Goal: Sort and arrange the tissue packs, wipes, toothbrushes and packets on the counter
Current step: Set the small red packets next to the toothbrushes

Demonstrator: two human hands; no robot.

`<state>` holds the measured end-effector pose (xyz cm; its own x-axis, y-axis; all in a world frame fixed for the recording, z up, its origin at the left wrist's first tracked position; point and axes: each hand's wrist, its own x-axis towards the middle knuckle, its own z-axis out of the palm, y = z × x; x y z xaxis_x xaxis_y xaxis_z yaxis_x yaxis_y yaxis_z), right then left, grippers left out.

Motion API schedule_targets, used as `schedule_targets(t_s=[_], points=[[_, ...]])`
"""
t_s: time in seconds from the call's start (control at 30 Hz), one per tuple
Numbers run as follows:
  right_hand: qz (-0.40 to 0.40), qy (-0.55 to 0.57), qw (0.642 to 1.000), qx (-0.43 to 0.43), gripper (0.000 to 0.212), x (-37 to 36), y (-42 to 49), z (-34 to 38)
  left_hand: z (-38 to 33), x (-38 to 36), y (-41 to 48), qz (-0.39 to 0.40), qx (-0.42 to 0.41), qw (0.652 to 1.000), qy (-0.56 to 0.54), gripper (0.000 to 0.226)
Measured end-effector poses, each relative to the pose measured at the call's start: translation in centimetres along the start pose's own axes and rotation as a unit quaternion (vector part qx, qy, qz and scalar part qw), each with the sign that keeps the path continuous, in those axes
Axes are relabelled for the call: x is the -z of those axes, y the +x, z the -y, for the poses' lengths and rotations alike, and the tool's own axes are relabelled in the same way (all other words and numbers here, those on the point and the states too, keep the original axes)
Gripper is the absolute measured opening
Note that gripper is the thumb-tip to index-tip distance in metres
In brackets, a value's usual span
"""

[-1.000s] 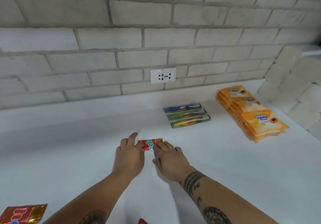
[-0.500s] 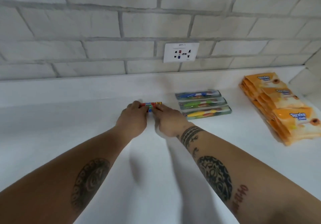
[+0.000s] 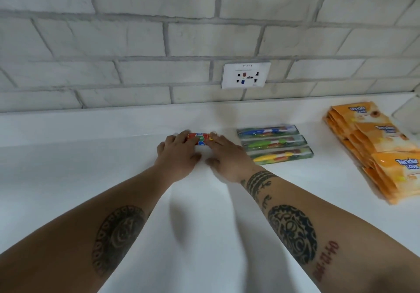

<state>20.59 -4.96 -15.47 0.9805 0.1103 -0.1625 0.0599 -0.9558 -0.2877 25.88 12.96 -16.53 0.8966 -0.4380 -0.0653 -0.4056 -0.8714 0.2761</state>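
A: Where, and lying how?
B: Red packet (image 3: 200,138) flat on the counter (image 3: 109,179), long axis left-right, beside three boxed toothbrushes (image 3: 273,143).
A: Hands?
B: Left hand (image 3: 179,155) and right hand (image 3: 228,157) apart, fingers flat on its ends.

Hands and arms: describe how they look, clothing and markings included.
Bare arms, no sleeves; left hand and right hand wear no gloves. Left forearm: one round dotted tattoo. Right forearm: a banded tattoo near the wrist, a round dark tattoo, and reddish numerals.
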Motion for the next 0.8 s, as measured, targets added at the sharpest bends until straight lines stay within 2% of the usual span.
schedule_targets(t_s=[0.1, 0.2, 0.33, 0.57, 0.7, 0.8], points=[[-0.079, 0.036, 0.996, 0.019, 0.057, -0.8, -2.2, 0.7, 1.0, 0.8, -2.2, -0.015, -0.004, 1.0, -0.022, 0.05], [-0.102, 0.054, 0.992, 0.051, 0.039, -1.8, -4.6, 3.1, 3.3, 1.9, -5.6, -0.015, 0.026, 0.999, -0.025, 0.048], [-0.068, 0.081, 0.99, 0.09, 0.032, -3.1, -6.6, 8.6, 7.4, 3.7, -10.7, 0.024, 0.076, 0.997, -0.014, 0.044], [0.009, 0.102, 0.981, 0.167, 0.035, -6.1, -8.5, 21.6, 15.5, 7.7, -22.5, 0.08, 0.152, 0.984, -0.038, 0.04], [0.054, 0.088, 0.979, 0.178, 0.042, -8.7, -9.5, 27.8, 19.3, 9.3, -28.7, 0.128, 0.171, 0.976, -0.035, 0.059], [0.065, 0.08, 0.983, 0.152, 0.053, -10.2, -9.9, 30.6, 20.9, 9.4, -32.0, 0.123, 0.175, 0.977, -0.021, 0.068]])
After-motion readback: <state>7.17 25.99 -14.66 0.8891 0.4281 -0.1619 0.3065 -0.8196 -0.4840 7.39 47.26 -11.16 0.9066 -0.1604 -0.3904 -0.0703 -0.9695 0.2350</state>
